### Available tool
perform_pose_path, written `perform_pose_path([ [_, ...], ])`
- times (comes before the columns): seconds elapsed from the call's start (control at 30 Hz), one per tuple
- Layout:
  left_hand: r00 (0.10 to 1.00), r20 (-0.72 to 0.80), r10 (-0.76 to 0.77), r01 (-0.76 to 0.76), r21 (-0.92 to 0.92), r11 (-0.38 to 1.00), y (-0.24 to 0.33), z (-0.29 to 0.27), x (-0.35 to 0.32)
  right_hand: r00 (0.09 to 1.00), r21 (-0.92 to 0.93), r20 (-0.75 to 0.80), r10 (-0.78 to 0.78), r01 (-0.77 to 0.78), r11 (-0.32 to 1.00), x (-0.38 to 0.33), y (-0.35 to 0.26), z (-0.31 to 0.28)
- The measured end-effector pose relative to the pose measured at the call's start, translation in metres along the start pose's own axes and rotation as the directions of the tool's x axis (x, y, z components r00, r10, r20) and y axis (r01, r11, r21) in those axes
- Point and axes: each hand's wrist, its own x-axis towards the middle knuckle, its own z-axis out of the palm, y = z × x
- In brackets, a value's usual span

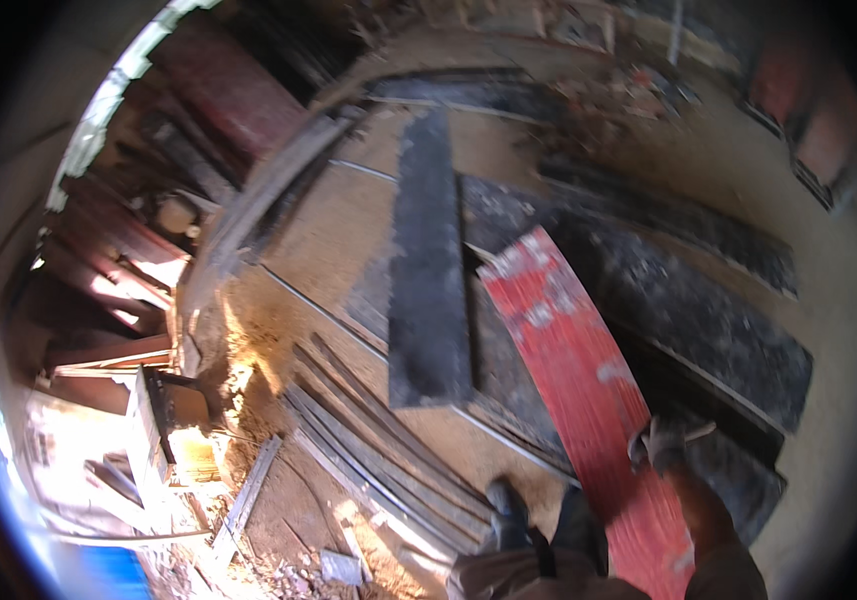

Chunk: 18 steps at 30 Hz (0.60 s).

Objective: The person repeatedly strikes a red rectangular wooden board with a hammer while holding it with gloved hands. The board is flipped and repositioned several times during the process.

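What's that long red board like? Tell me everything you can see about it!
The red board is long and flat, and looks like painted wood. Streaks run along it, with pale, scuffed or dusty patches, mostly at its far end. It slants from upper left down toward the picture's lower edge, in front of dark boards. The gloved right hand is at its right edge; how tightly it grips is unclear.

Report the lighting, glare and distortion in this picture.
Head view throughout: bright light burns out the lower left; a dark rim circles the image; the red board looks bowed, probably partly fisheye bending; the right hand is too soft for clear finger detail.
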Motion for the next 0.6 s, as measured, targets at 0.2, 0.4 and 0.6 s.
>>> perform_pose_path([
  [0.2, 0.987, 0.147, -0.067, 0.053, 0.092, 0.994, -0.118, 0.005, -0.049, 0.96, 0.101, 0.131, 0.247, -0.261, 0.96, -0.063, 0.003, 0.023],
  [0.4, 0.985, 0.141, 0.103, -0.149, 0.376, 0.914, -0.08, -0.019, -0.006, 0.99, 0.161, -0.095, 0.101, -0.085, 0.983, -0.088, 0.012, 0.034],
  [0.6, 0.975, 0.11, 0.192, -0.16, -0.25, 0.955, 0.11, 0.089, 0.085, 0.913, 0.453, 0.386, 0.136, -0.316, 0.834, -0.114, 0.07, 0.048],
])
